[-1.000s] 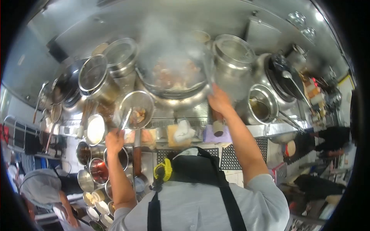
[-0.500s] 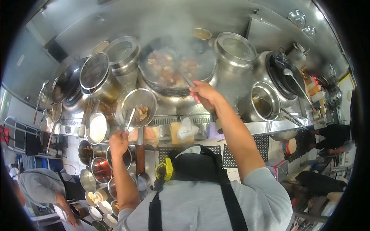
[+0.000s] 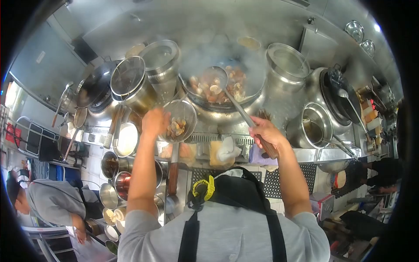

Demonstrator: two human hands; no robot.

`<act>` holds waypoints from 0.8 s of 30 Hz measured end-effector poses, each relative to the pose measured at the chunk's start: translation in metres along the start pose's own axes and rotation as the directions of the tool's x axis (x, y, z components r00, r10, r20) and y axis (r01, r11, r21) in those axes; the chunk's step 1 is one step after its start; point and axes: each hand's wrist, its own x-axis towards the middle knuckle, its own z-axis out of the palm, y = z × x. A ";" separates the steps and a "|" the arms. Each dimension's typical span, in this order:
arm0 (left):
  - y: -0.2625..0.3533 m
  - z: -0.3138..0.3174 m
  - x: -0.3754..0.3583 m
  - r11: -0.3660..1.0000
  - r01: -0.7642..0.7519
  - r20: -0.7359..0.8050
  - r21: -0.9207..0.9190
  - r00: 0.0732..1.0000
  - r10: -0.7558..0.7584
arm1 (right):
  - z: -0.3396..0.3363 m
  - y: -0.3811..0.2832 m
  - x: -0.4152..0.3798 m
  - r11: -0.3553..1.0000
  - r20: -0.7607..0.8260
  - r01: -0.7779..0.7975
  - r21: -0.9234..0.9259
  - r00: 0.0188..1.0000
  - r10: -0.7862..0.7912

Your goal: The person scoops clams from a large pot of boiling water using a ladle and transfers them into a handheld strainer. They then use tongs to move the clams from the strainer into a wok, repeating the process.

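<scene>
My right hand (image 3: 268, 137) is wrapped round the wooden handle of a long ladle (image 3: 239, 107), whose bowl is in the wok. The steaming wok (image 3: 258, 87) holds clams (image 3: 208, 87) and reddish-brown pieces. My left hand (image 3: 155, 123) is closed at the left side of a mesh strainer (image 3: 190, 114). From it a thin metal utensil (image 3: 180, 100) points toward the wok; its far end is hard to make out. Several clams (image 3: 176, 127) lie in the strainer, which rests at the stove's front edge with its wooden handle toward me.
Lidded pots (image 3: 159, 56) flank the wok. An open steel pot (image 3: 312, 124) stands right, with another wok (image 3: 345, 98) behind it. Seasoning containers (image 3: 109, 195) line my left, near a co-worker (image 3: 56, 198). Folded cloths (image 3: 228, 150) lie along the front edge.
My right hand has drawn back toward me, showing more of the ladle. My left hand has moved up beside the strainer, swinging its utensil toward the wok. The camera view has shifted.
</scene>
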 end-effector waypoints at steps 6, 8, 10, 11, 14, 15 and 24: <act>0.053 -0.016 0.101 0.959 -0.141 0.240 0.247 0.967 0.081 | -0.017 -0.003 -0.001 0.996 0.025 -0.004 -0.087 1.000 0.006; 0.058 -0.016 0.119 0.959 -0.187 0.250 0.212 0.959 0.132 | -0.024 -0.002 0.002 0.996 0.044 0.005 -0.085 0.999 -0.001; 0.068 -0.018 0.136 0.967 -0.180 0.366 0.178 0.925 0.105 | -0.029 0.001 0.001 0.998 0.055 0.001 -0.056 0.998 0.003; 0.072 -0.019 0.146 0.975 -0.146 0.473 0.167 0.880 0.051 | -0.030 0.001 0.000 0.998 0.057 0.000 -0.060 0.998 0.003; 0.062 0.007 0.169 0.949 -0.193 0.538 0.248 0.843 0.031 | -0.032 -0.001 0.001 0.997 0.070 0.001 -0.079 0.998 0.004; 0.062 0.007 0.168 0.927 -0.232 0.520 0.293 0.852 0.049 | -0.033 -0.002 0.002 0.996 0.079 0.005 -0.089 0.997 0.002; 0.029 -0.047 0.124 0.971 -0.209 0.195 0.115 0.963 0.184 | -0.044 0.006 0.012 0.994 0.091 0.009 -0.109 0.996 0.001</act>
